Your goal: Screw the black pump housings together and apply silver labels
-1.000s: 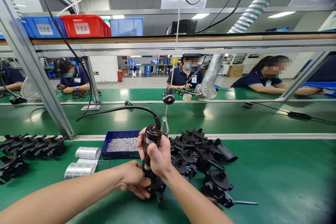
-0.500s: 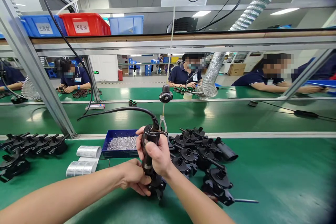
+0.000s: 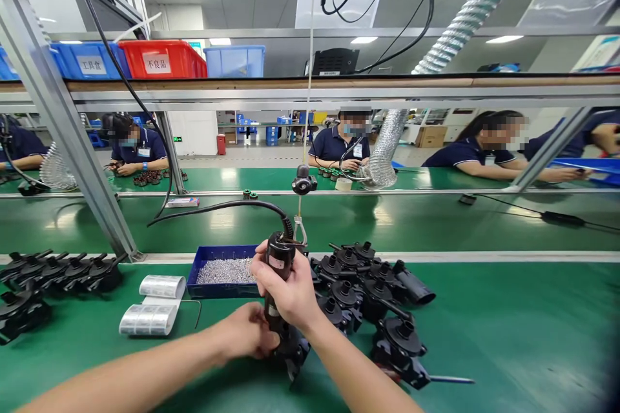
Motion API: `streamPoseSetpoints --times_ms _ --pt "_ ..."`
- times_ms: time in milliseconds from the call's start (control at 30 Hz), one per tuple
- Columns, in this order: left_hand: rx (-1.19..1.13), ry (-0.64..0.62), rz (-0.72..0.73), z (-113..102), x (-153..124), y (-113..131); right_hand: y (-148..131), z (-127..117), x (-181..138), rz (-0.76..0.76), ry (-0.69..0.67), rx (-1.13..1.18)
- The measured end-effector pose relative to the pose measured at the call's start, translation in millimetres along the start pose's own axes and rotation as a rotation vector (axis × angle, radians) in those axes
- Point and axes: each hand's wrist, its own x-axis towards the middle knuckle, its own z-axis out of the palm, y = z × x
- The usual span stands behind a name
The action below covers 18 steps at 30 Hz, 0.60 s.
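Note:
Upright in the middle is a black electric screwdriver, its cable leaving the top and a hanging cord hooked there. My right hand is wrapped round its body. Below, my left hand is closed at the screwdriver's lower end, fingers on a black plastic housing on the green bench. The screwdriver's tip is hidden by my fingers and the housing. Just behind my hands stands a blue tray of small silver screws.
More black housings crowd together to the right, one with a metal rod beside it. Others line the left. A label strip and a hex key lie left of centre. Co-workers sit across the bench.
The view has tilted up a little, so the scene sits lower. My right thumb has shifted across the screwdriver. Both hands keep their places at the screwdriver and housing.

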Motion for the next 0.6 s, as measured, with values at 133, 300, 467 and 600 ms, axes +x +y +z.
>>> streamPoseSetpoints --times_ms 133,300,467,600 --pt "-0.061 -0.081 0.518 21 -1 -26 -6 -9 -2 0.049 -0.032 -0.087" --pt "-0.154 -0.076 0.68 28 6 -34 -16 -20 -12 -0.173 -0.015 -0.019" --pt "-0.15 -0.124 0.652 19 2 -35 -16 -19 -22 -0.217 -0.118 0.05" --pt "-0.154 -0.096 0.704 22 1 -36 -9 -16 -23 -0.106 -0.119 0.028"
